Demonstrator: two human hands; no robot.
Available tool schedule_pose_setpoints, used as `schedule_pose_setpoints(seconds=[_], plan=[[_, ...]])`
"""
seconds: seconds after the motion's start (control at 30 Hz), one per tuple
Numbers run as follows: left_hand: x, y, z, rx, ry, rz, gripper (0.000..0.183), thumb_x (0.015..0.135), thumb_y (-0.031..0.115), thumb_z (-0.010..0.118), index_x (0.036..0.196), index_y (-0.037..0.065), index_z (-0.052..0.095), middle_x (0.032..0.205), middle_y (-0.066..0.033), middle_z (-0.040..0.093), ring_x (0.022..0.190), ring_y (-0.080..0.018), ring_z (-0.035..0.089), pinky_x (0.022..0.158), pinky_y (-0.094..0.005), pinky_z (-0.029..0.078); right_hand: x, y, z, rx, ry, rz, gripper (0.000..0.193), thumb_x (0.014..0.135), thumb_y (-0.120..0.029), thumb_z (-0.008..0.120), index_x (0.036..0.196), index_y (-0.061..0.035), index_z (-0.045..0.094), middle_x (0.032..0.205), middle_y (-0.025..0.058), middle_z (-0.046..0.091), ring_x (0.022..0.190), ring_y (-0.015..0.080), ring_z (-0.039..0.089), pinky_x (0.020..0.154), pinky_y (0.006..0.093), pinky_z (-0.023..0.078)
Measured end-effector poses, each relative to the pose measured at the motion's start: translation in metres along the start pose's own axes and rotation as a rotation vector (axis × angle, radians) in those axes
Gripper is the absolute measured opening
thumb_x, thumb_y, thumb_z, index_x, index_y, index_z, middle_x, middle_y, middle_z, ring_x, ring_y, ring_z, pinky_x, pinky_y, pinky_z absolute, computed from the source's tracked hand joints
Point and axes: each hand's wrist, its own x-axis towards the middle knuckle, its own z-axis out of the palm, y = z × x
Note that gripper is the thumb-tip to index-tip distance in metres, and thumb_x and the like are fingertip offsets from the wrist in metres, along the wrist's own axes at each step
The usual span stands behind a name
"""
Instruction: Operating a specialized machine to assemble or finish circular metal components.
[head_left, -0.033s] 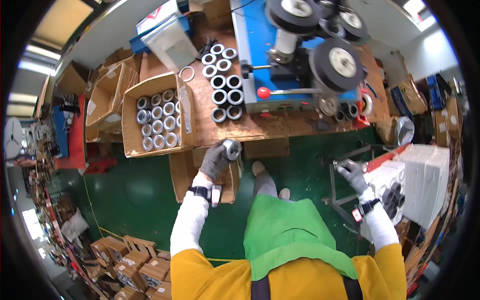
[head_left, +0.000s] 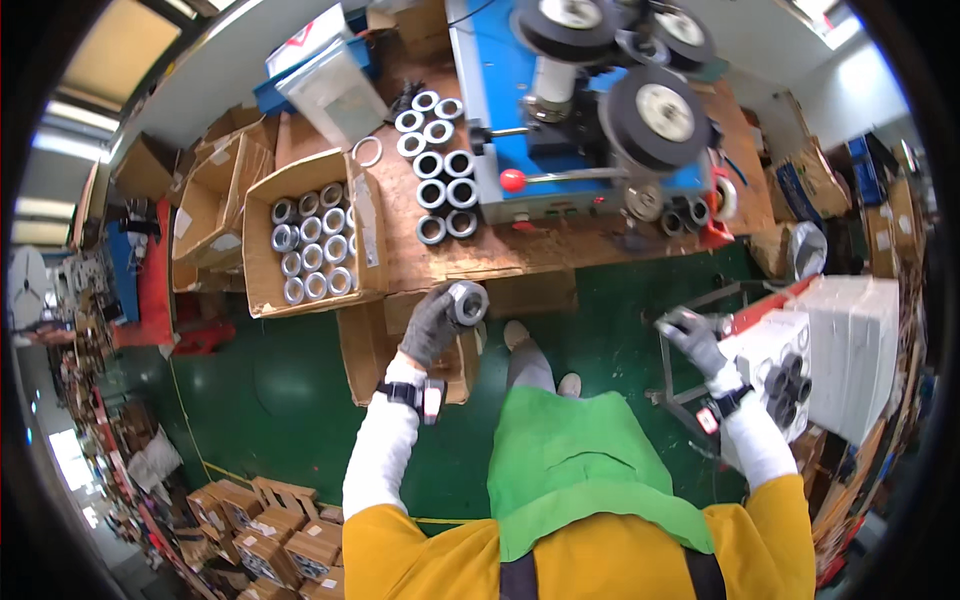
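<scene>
My left hand (head_left: 430, 330), in a dark grey glove, is closed round a thick metal ring (head_left: 469, 303) with a dark inside, held up in front of the workbench edge. My right hand (head_left: 697, 343), also gloved, is out to the right beside a metal cart frame (head_left: 668, 375). Its fingers reach forward, slightly bent, and I see nothing held in them. Similar rings (head_left: 430, 193) stand in two columns on the wooden bench (head_left: 410, 262). More of them lie in rows in an open cardboard box (head_left: 374, 240) at the bench's left.
A blue machine (head_left: 497, 150) with black wheels (head_left: 655, 118) and a red-knobbed lever (head_left: 513, 181) stands on the bench. Another open carton (head_left: 362, 350) is under the bench edge. On the right, a white box (head_left: 760, 345) holds dark cylinders (head_left: 785, 385). Stacked cartons (head_left: 265, 540) sit behind left.
My right hand has shifted slightly left and its fingers look a little straighter. The ring in my left hand has turned, showing more of its opening. The bench view has shifted slightly left.
</scene>
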Motion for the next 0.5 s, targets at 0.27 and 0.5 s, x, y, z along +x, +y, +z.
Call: schedule_pose_setpoints(seconds=[0.27,0.5], plan=[[-0.108,-0.034,0.181,0.6,-0.071,0.31,0.05,0.066,0.027,0.07,0.105,0.003,0.049,0.095,-0.0074,0.053,0.085,-0.0155,0.052,0.075,-0.0276,0.045,-0.03,-0.099,0.035,0.506,-0.272,-0.302,0.044,0.079,-0.03,0.054,0.113,-0.0028,0.045,0.106,0.009,0.052,0.1,0.0153,0.047,0.086,0.0284,0.036],[-0.16,-0.07,0.235,0.75,-0.101,0.529,0.045,0.069,0.023,0.067,0.106,0.003,0.05,0.094,-0.008,0.055,0.086,-0.0149,0.053,0.074,-0.0274,0.045,-0.131,-0.099,0.041,0.707,-0.581,-0.166,0.041,0.08,-0.038,0.053,0.102,-0.0034,0.052,0.082,0.0,0.053,0.077,0.0078,0.047,0.07,0.0234,0.039]])
